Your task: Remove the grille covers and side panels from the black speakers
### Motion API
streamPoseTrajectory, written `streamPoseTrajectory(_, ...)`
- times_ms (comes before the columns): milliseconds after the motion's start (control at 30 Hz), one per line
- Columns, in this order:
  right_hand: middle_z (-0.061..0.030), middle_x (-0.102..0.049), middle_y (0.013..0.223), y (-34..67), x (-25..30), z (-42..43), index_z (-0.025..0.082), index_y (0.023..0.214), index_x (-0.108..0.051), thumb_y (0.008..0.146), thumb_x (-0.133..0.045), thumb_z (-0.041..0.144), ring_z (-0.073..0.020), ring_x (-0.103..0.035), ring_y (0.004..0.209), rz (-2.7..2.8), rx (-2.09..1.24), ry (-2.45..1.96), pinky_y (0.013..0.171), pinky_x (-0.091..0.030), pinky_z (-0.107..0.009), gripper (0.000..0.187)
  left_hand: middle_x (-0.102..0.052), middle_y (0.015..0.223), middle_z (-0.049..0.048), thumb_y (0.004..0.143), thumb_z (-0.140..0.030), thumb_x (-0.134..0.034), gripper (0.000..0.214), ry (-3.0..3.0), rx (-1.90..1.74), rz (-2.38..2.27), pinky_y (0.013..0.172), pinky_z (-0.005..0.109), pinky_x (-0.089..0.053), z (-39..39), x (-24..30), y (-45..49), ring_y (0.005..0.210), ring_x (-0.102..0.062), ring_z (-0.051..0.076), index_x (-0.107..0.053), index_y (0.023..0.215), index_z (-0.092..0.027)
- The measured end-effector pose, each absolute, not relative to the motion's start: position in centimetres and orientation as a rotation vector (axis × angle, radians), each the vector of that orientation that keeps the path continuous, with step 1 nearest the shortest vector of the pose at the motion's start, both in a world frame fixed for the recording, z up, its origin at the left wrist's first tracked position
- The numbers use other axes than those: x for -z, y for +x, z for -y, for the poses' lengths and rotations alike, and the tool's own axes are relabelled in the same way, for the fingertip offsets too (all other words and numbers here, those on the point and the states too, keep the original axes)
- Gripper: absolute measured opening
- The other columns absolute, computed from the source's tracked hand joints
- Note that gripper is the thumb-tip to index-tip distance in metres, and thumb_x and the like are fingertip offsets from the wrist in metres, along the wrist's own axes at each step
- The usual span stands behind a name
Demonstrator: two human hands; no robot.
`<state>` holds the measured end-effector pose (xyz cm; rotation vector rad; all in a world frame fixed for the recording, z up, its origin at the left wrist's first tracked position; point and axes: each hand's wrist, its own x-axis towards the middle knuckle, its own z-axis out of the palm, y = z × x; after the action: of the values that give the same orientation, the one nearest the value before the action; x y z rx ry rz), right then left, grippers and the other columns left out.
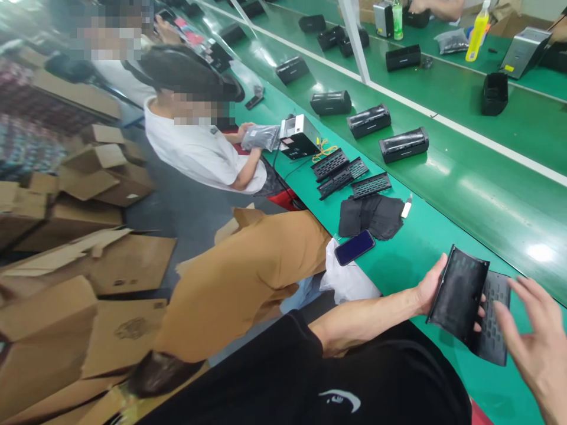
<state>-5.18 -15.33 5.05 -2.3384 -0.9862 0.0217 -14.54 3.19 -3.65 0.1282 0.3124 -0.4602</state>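
From where I'm standing, going by the head view (the only angle here), the left hand (429,286) has the near black panel (460,295) gripped across its width, thumb side at one long edge and fingertips poking out past the other. The panel is tilted up above the green bench (394,262), its smooth, curved face showing. Right behind it, partly covered, is a second, perforated panel (491,339). Can't tell if the left fingers support that one too or just sit in front of it.

The right hand (538,336) is spread, fingers apart, right by the perforated panel's outer edge. It's a bit blurry, so no idea if it's actually touching.

My two cents: keep the left grip on the edges, not flat across the smooth face, since that looks like it'd smudge or scuff easily. With two panels that close, I'd get a proper hold on the back one before shifting the front one, otherwise they could scrape or slip. Thin-looking parts, so go easy on squeezing.

Also watch the elbow room: the phone (355,248) sits near the bench edge, just beside the black sheets (372,218), with more perforated panels (372,185) lying beyond.
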Motion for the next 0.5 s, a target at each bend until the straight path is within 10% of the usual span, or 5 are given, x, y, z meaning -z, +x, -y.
streamPoseTrajectory(200,-0.0365,-0.05,0.141,-7.7,2.3,18.3,0.001,0.158,-0.04,0.072,-0.053,0.095,-0.0599,-0.046,0.132,0.34,-0.413,-2.595,0.098,-0.044,-0.077,0.128,-0.069,0.112,0.0271,0.073,-0.103,-0.006,0.129,0.084,0.463,-0.135,0.1,0.065,-0.046,-3.4,5.0,-14.4,0.112,-0.066,0.046,-0.066,0.126,-0.002)
streamPoseTrajectory(500,-0.0329,-0.044,0.148,-9.2,4.8,18.6,0.015,0.167,-0.024,0.067,-0.062,0.09,-0.0608,-0.044,0.136,0.173,-0.566,-2.633,0.093,-0.046,-0.079,0.13,-0.07,0.115,0.025,0.079,-0.1,-0.008,0.124,0.093,0.381,-0.152,0.103,0.063,-0.044,-4.4,2.7,-14.9,0.104,-0.068,0.041,-0.064,0.134,-0.004)
